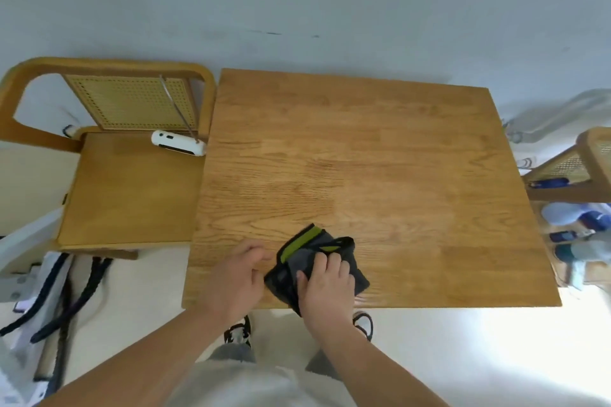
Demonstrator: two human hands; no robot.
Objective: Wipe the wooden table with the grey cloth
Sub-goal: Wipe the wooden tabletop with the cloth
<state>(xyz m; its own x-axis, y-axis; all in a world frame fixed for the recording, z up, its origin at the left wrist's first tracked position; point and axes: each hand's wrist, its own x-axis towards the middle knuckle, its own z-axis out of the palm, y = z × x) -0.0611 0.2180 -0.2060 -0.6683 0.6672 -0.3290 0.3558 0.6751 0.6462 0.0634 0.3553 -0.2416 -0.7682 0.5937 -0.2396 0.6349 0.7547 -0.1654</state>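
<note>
Looking down in the head view: folded grey cloth with a green stripe (297, 261) lies on the square wooden bench (363, 158), near its front edge and left of centre.

Cloth relative to grips: it lies directly under the right grip (325, 287), a bare hand that covers the cloth's near right part. The green-striped end sticks out beyond the fingertips, towards the far left. The left grip (231, 277), also a bare hand, sits just beside the cloth's left edge. Contact there cannot be resolved because of motion blur.

Grip state:
- Right: fingers bent down onto the cloth, thumb against its left side, clutching the fabric against the bench top.
- Left: fingers loosely bent over the bench top, holding nothing.

Count:
- Cloths: 1
- Benches: 1
- Grips: 2
- Wooden chairs with cane backs: 2. One (132, 195) stands against the bench's left side; the other (582, 162) is partly in frame at the right.
- White handheld device with a thin metal rod (177, 142): 1, lying on the left chair's seat.
</note>
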